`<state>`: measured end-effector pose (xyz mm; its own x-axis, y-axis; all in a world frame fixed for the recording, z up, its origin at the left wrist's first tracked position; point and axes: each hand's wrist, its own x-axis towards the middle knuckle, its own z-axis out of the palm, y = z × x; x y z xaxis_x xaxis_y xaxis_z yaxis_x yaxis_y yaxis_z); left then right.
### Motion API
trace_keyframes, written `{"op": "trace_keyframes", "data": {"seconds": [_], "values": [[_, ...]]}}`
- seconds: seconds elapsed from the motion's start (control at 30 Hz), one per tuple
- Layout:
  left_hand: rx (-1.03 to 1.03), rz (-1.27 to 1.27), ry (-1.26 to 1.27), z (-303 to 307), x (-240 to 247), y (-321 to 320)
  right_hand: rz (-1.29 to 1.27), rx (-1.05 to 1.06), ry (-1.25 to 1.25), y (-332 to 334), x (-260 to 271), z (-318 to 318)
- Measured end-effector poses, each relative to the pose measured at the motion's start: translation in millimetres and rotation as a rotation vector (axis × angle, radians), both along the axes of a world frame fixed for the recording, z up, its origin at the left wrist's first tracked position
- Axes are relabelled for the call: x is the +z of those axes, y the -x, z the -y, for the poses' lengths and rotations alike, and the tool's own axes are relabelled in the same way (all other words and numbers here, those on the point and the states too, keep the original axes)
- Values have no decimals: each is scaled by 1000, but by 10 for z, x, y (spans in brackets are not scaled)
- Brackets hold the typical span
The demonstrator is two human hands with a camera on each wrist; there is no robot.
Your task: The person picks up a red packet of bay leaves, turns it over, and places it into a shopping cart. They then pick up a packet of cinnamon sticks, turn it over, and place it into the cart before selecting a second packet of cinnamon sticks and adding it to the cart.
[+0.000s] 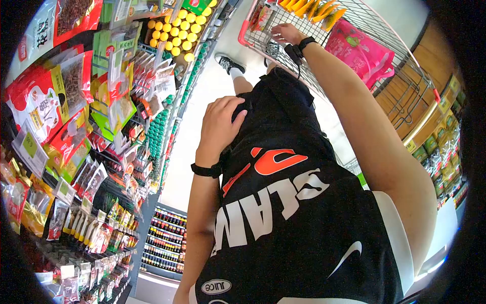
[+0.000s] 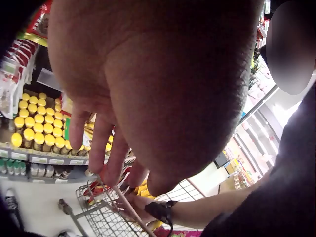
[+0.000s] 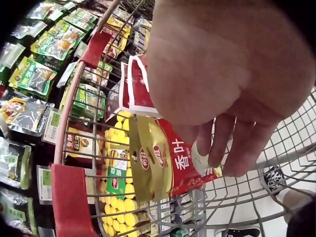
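Note:
My left hand [image 1: 220, 124] hangs in front of the black shorts, its fingers loosely bent and nothing held; the left wrist view shows its palm and fingers from close up. My right hand [image 1: 288, 33] reaches over the rim of the shopping cart [image 1: 246, 25], fingers relaxed and pointing down. Right beside those fingers are red-and-gold bay leaf packets [image 3: 185, 160], which the right hand [image 3: 237, 133] overlaps in the right wrist view. White-edged red packets [image 3: 140, 86] stand behind them, partly hidden by the palm.
Yellow-orange packets [image 1: 314, 9] and a pink bag [image 1: 357, 53] lie in the cart. A shelf of hanging spice packets [image 1: 76, 96] lines the left side, with yellow-capped jars [image 1: 182, 33] farther along. Bottle shelves [image 1: 164, 233] stand at lower left.

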<state>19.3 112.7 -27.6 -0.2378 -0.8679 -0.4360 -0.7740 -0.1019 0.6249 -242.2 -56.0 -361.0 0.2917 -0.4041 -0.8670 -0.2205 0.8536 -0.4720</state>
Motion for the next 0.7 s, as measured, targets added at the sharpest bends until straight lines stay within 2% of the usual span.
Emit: {"op": "trace_keyframes", "data": {"seconds": [0.17,0.23,0.37,0.47,0.57,0.63,0.7], "values": [[-15,-12,16,-2,25,80,9,-154,57,231,-32,-177],[-17,-18,24,-8,34,112,69,-127,49,357,-42,-173],[-32,-35,53,-31,83,167,-64,-136,51,409,224,-179],[95,-268,32,23,253,197,-53,-69,81,475,422,-104],[79,-547,-23,282,1030,133,-72,-102,189,567,579,-52],[-115,-702,141,404,1638,39,-78,-129,259,622,853,-58],[-195,-946,184,344,2134,-33,-88,-159,338,645,1177,-54]]}}
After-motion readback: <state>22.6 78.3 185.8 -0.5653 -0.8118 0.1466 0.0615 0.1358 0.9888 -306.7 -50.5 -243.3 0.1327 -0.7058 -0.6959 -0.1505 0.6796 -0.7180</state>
